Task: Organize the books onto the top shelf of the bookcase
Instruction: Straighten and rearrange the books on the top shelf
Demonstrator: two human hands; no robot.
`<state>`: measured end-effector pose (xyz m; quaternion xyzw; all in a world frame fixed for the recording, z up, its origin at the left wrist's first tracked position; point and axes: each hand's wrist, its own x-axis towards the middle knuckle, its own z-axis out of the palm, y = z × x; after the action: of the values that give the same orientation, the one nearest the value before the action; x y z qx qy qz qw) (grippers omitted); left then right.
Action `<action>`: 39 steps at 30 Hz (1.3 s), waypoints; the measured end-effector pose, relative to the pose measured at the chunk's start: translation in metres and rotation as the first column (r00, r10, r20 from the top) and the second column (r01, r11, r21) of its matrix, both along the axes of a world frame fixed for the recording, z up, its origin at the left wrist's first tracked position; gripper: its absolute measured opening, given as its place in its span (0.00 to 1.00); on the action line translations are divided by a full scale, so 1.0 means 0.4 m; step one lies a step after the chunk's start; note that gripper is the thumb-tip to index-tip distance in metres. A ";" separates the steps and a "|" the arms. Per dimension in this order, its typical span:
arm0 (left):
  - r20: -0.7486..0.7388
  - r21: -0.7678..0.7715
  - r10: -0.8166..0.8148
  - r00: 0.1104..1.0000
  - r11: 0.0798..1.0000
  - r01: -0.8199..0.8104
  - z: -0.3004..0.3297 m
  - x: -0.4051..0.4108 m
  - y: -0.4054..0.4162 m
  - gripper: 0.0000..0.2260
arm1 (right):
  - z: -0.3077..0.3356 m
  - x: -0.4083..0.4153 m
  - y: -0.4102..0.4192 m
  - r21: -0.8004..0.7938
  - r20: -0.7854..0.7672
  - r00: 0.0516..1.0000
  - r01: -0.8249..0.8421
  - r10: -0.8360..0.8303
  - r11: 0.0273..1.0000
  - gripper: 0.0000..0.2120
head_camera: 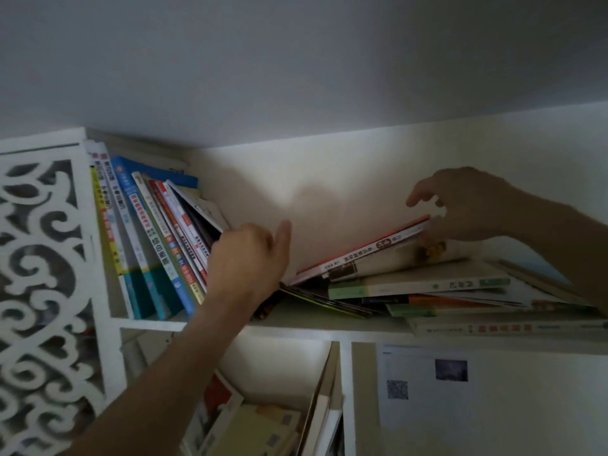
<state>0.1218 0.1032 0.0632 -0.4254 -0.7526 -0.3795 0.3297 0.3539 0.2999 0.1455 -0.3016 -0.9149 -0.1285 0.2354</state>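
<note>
On the top shelf (pixel 296 324) a row of upright books (pixel 148 238) leans to the right against the left side. My left hand (pixel 250 258) presses against the last leaning book, thumb sticking up. To the right lies a loose pile of flat books (pixel 427 287). An orange-edged book (pixel 362 255) rises at a slant off that pile, its low end near my left hand. My right hand (pixel 467 205) grips its raised end, index finger lifted. A gap of bare shelf back shows between my hands.
A white carved side panel (pixel 42 274) closes the bookcase on the left. The ceiling hangs close above the top shelf. Below, a compartment holds more books (pixel 263 422) lying and leaning. A sheet with a QR code (pixel 427 383) is stuck on the lower right panel.
</note>
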 end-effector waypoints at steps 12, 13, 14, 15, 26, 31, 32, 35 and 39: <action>0.809 0.507 -0.515 0.283 0.855 0.106 -0.116 0.032 0.060 0.12 | -0.201 -0.181 -0.174 0.155 0.203 0.944 -0.295 0.261 0.943 0.30; 0.798 0.556 -0.556 0.232 0.828 0.074 -0.115 0.030 0.071 0.13 | -0.207 -0.189 -0.171 0.194 0.190 0.953 -0.274 0.237 0.942 0.29; 0.792 0.573 -0.569 0.219 0.818 0.055 -0.116 0.027 0.079 0.13 | -0.213 -0.197 -0.170 0.224 0.172 0.961 -0.252 0.216 0.942 0.28; 0.793 0.567 -0.562 0.233 0.822 0.051 -0.116 0.025 0.087 0.14 | -0.219 -0.205 -0.172 0.230 0.151 0.967 -0.236 0.205 0.944 0.28; 0.635 0.201 -0.142 0.759 0.979 0.015 -0.038 0.000 0.036 0.15 | -0.303 -0.357 -0.224 0.540 -0.032 0.973 -0.175 0.228 0.823 0.12; 0.545 0.242 -0.084 0.834 0.968 -0.061 0.043 -0.037 0.003 0.13 | -0.316 -0.367 -0.189 0.556 -0.091 0.965 -0.155 0.246 0.817 0.13; 0.521 0.234 -0.068 0.851 0.970 -0.066 0.060 -0.042 -0.003 0.12 | -0.312 -0.366 -0.187 0.541 -0.103 0.962 -0.159 0.253 0.826 0.15; 0.436 0.221 0.057 0.898 0.960 -0.169 0.120 -0.057 -0.019 0.10 | -0.306 -0.351 -0.185 0.534 -0.072 0.964 -0.180 0.256 0.826 0.19; 0.334 0.322 0.162 0.929 0.906 -0.274 0.182 -0.095 -0.062 0.11 | -0.313 -0.320 -0.159 0.554 0.000 0.948 -0.266 0.319 0.789 0.18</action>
<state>0.0837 0.0784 0.1359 -0.2066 -0.7537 -0.5323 0.3255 0.2261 0.2362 0.0201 -0.0821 -0.8633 -0.3319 0.3712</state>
